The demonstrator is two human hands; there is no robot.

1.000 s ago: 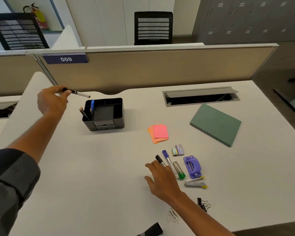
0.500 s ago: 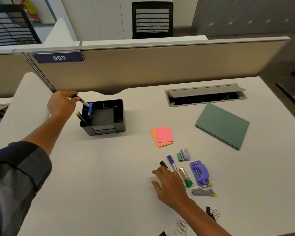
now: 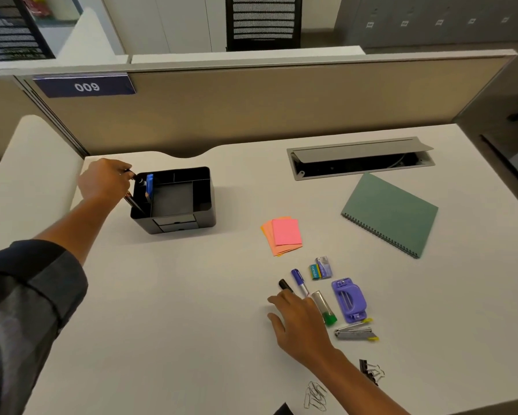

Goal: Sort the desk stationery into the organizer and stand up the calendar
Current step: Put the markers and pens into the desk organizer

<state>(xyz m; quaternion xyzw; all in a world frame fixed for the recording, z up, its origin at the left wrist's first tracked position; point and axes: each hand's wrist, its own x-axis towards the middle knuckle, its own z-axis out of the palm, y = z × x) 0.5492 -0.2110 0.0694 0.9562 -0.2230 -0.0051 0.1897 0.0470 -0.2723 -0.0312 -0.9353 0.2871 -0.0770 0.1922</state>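
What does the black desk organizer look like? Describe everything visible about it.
The black desk organizer is a boxy, glossy, plastic-looking caddy standing upright on the white desk, left of the sticky notes. It has a large square centre well, narrow slots along its back and left, and a small drawer in front. The left slot holds pencils and a blue item. The left hand lowers a black pen into that slot.

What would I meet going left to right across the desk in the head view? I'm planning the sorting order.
Black organizer → pink sticky notes → purple hole punch → green notebook.
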